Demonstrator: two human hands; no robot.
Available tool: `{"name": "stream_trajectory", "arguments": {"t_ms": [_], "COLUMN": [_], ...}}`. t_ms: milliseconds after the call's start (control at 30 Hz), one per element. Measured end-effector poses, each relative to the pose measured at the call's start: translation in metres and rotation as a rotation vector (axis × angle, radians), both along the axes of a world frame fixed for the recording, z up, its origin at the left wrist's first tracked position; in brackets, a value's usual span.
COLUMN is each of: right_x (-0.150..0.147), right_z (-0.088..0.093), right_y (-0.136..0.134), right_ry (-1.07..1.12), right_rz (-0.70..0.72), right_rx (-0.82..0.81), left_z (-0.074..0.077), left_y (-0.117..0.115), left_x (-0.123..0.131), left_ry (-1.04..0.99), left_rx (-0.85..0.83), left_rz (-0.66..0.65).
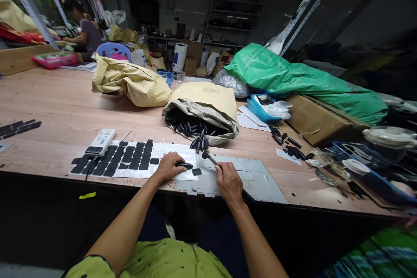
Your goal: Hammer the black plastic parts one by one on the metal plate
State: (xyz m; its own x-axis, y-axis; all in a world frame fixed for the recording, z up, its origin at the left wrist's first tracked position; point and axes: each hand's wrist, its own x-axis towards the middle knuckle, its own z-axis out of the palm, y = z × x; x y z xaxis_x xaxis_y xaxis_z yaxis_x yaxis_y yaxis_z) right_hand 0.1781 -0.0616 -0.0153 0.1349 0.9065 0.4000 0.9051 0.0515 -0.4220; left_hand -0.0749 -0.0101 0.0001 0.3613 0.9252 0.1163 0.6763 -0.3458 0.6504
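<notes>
My left hand (169, 166) rests on a white sheet (169, 152) and pinches a small black elongated part (184, 165) against it. My right hand (228, 180) is closed round the handle of a small black-headed hammer (208, 156), whose head hovers just right of the part. One black pad (196, 172) lies on the sheet between my hands. Rows of black adhesive pads (117, 160) cover the left of the sheet. Behind, an open tan sack (202, 113) spills several black parts (200, 141).
A white handheld device (100, 141) lies on the pads. A grey metal plate (254, 178) lies under my right hand. More black parts (289, 145), a cardboard box (316, 121), a green bag (293, 76) and another person (86, 30) at the far left.
</notes>
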Motion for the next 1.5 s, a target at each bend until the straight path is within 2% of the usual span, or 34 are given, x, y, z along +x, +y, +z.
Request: {"name": "stream_trajectory", "arguments": {"t_ms": [133, 233, 400, 567, 700, 800, 1000, 1267, 1400, 1500], "right_x": [-0.022, -0.038, -0.051, -0.055, -0.059, -0.058, -0.052, -0.041, -0.025, -0.004], "right_z": [0.007, 0.006, 0.006, 0.015, 0.015, 0.013, 0.018, 0.009, 0.010, 0.003], "right_y": [-0.015, -0.024, -0.027, -0.026, -0.028, -0.029, -0.030, -0.029, -0.014, -0.002], "right_ry": [0.239, 0.283, 0.283, 0.301, 0.238, 0.196, 0.231, 0.219, 0.171, -0.009], "right_rz": [0.157, 0.251, 0.273, 0.276, 0.283, 0.265, 0.232, 0.207, 0.075, -0.012], "right_rx": [0.012, -0.030, -0.079, -0.047, -0.067, -0.104, -0.030, -0.078, -0.033, -0.040], "left_z": [-0.002, -0.006, -0.014, -0.012, -0.011, -0.011, -0.007, -0.009, -0.005, -0.001], "left_y": [0.000, 0.002, 0.004, 0.004, 0.004, 0.004, 0.003, 0.002, 0.001, -0.002], "left_x": [0.000, -0.001, -0.001, -0.001, 0.000, 0.000, 0.001, 0.001, 0.002, 0.002], "left_ry": [-0.034, -0.034, -0.030, -0.019, -0.027, -0.036, -0.039, -0.056, -0.034, -0.010], "left_rx": [0.002, 0.020, 0.062, 0.029, 0.009, 0.000, 0.000, 0.013, 0.008, 0.001], "left_rz": [0.012, 0.002, -0.001, 0.001, 0.030, 0.038, 0.017, 0.029, 0.032, 0.027]}}
